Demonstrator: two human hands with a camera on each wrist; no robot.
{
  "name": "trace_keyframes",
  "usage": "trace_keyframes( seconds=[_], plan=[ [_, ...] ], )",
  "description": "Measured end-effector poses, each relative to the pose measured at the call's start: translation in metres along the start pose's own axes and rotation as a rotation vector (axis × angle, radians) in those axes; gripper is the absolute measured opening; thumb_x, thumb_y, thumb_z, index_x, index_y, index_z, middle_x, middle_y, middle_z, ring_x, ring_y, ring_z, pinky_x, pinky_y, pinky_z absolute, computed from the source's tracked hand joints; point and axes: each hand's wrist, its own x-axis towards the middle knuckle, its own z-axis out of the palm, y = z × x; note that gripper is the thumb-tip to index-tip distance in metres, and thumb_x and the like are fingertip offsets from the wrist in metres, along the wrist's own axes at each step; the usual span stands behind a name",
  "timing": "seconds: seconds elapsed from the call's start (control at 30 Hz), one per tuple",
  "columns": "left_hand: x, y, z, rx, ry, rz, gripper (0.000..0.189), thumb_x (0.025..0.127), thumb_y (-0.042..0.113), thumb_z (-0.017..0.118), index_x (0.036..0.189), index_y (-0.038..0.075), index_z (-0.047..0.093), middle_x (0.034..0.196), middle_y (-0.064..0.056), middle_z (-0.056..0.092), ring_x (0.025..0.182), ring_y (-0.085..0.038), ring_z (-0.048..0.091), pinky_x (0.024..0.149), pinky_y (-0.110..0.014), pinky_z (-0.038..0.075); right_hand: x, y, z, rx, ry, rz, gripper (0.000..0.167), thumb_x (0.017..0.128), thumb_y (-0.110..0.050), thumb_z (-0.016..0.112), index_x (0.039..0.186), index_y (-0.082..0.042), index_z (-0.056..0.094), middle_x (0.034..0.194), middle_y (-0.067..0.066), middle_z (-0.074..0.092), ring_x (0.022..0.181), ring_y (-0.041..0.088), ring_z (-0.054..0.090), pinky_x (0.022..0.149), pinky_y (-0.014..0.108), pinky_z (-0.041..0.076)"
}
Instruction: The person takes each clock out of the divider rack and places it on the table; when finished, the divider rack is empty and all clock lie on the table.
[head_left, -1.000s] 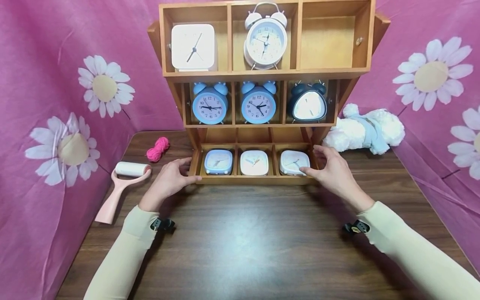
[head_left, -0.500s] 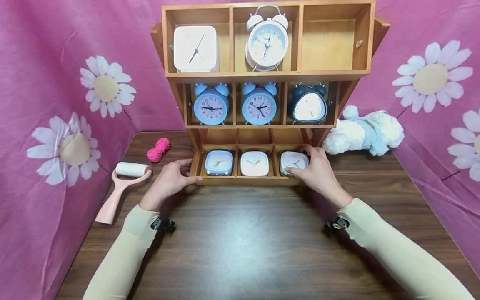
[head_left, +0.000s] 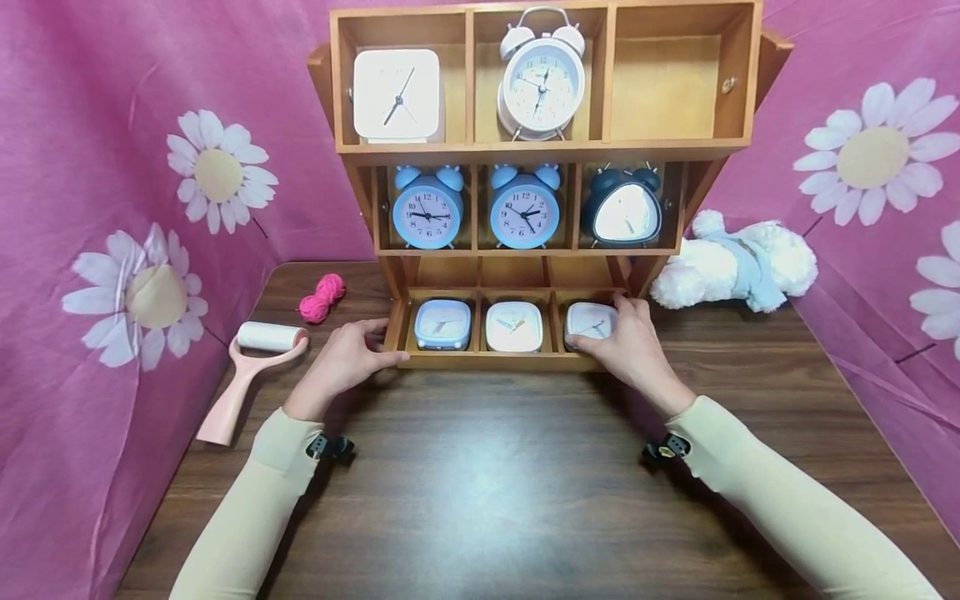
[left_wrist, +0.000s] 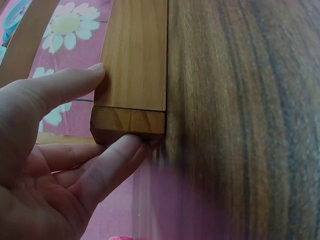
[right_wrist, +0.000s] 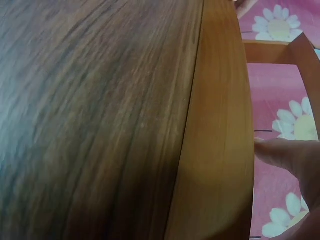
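Observation:
A tiered wooden shelf [head_left: 480, 361] stands on the table, and its lowest row holds three small square clocks. My left hand [head_left: 347, 360] grips the front left corner of that row; in the left wrist view the thumb lies on the wood and fingers [left_wrist: 112, 162] press its end. At the right end, my right hand [head_left: 637, 346] holds a small white clock [head_left: 592, 318], thumb over its lower front and fingers at its right side, partly hidden. A white clock [head_left: 513, 325] sits in the middle compartment and a blue clock [head_left: 442, 322] in the left one.
Higher rows hold a square white clock [head_left: 396, 93], a white twin-bell alarm clock [head_left: 542, 87], two blue alarm clocks and a dark alarm clock [head_left: 626, 212]. Pink yarn [head_left: 322, 297] and a lint roller [head_left: 251, 354] lie left. A white plush toy [head_left: 735, 262] lies right.
My right hand has moved left from the shelf's lower right corner onto the small white clock. The left hand stays on its corner. The head view has shifted slightly.

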Motion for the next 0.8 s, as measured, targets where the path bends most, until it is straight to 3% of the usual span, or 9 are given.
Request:
trace_keyframes(
  seconds=[0.37,0.8],
  plan=[
    [-0.001,0.001,-0.001,0.004,-0.012,-0.012,0.084,0.096,0.046,0.089,0.16,0.001,0.058,0.122,-0.022,0.083,0.114,-0.034,0.08,0.1,-0.055,0.061,0.0,-0.007,-0.002,-0.087,-0.075,0.022,0.121,0.091,-0.048,0.089,0.166,0.022,0.025,0.165,0.048,0.032,0.151,0.058,0.042,0.129,0.067,0.037],
    [0.0,0.001,0.001,0.014,-0.02,-0.026,0.085,0.096,0.048,0.088,0.161,0.003,0.057,0.124,-0.021,0.083,0.116,-0.035,0.079,0.102,-0.056,0.06,0.011,-0.005,-0.005,-0.164,-0.169,0.0,0.117,0.09,-0.056,0.088,0.158,0.025,0.037,0.153,0.048,0.044,0.144,0.058,0.044,0.124,0.067,0.039]
  ],
)
